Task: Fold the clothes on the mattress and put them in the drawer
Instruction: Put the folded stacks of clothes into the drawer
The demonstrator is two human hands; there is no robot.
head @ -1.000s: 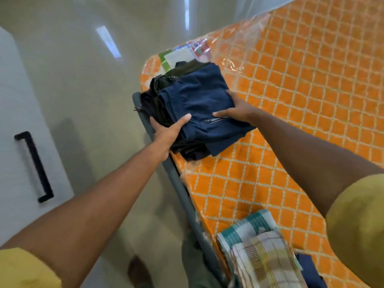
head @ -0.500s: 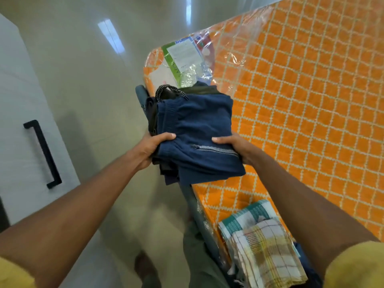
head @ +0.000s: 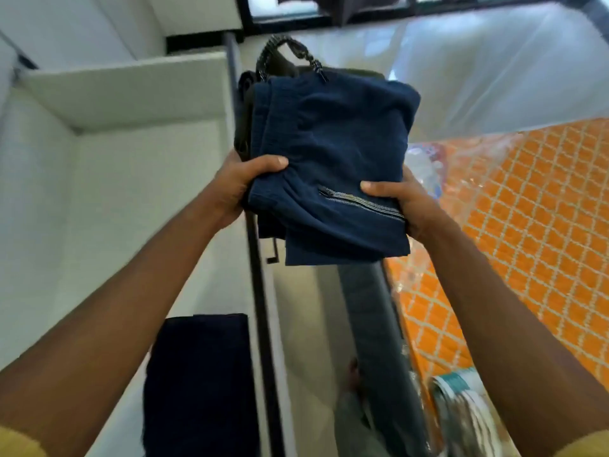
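Gripping the near left edge of a stack of folded clothes (head: pixel 333 153), the left hand (head: pixel 237 189) had its thumb curled over the top and its fingers tucked out of sight beneath. On the opposite side of the stack the right hand (head: pixel 398 202) clamped the near right corner, thumb pressed flat on a metal zipper (head: pixel 361 202) sewn slantwise into the top garment. That garment was navy, a soft, finely ribbed weave folded into a rough rectangle with one loose flap hanging off the near edge. Under it lay darker pieces, olive and black, and a speckled black-and-white drawstring (head: pixel 286 56) arched up from the far end of the stack. The whole stack was held in the air, resting on nothing.

Left of the stack and lower down stood an open white drawer (head: pixel 108 153), its walls smooth and box-like, its dark front edge running just beneath the left side of the stack. A folded dark garment (head: pixel 201 380) lay flat in the near part of the drawer. Right of the stack lay the mattress (head: pixel 534 225), orange with a white lattice print and wrapped in crinkled clear plastic. A folded checked cloth (head: pixel 461 400), blurred, sat at its near edge. Between drawer and mattress, below the stack, ran a strip of glossy grey floor (head: pixel 306 324) and the dark bed rail (head: pixel 369 318). Beyond the stack, a dark window frame (head: pixel 329 21) crossed the far wall.
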